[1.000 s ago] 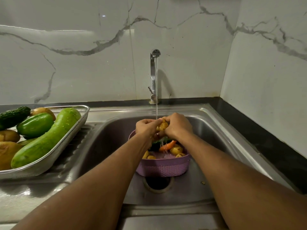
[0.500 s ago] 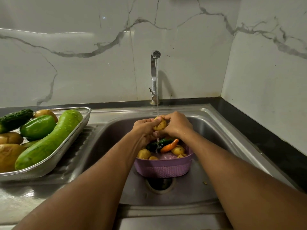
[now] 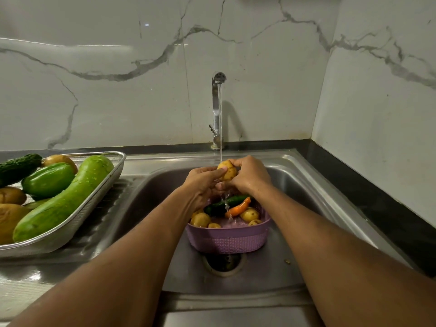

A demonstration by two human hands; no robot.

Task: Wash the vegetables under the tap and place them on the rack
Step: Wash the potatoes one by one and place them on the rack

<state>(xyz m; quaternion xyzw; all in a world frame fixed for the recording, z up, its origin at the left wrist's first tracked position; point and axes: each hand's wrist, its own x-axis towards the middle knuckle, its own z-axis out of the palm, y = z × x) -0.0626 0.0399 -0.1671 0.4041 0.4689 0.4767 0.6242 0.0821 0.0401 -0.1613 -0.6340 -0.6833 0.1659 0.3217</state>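
A small yellow potato (image 3: 227,170) sits under the stream running from the tap (image 3: 217,109). My left hand (image 3: 201,182) and my right hand (image 3: 251,175) both grip it from either side, above the sink (image 3: 295,185). Below the hands stands a purple basket (image 3: 228,239) holding several small potatoes, a carrot (image 3: 238,208) and a dark cucumber (image 3: 224,204). The metal rack (image 3: 94,204) on the left drainboard carries a long green gourd (image 3: 63,199), a green vegetable (image 3: 48,180), a dark cucumber (image 3: 18,165) and potatoes.
The drain (image 3: 223,263) lies just in front of the basket. Marble walls close off the back and right, with a black counter strip (image 3: 377,204) along the right of the sink.
Both hands have lifted the potato a little higher into the stream and turned it, so more of it shows between the fingers. The basket is less covered.
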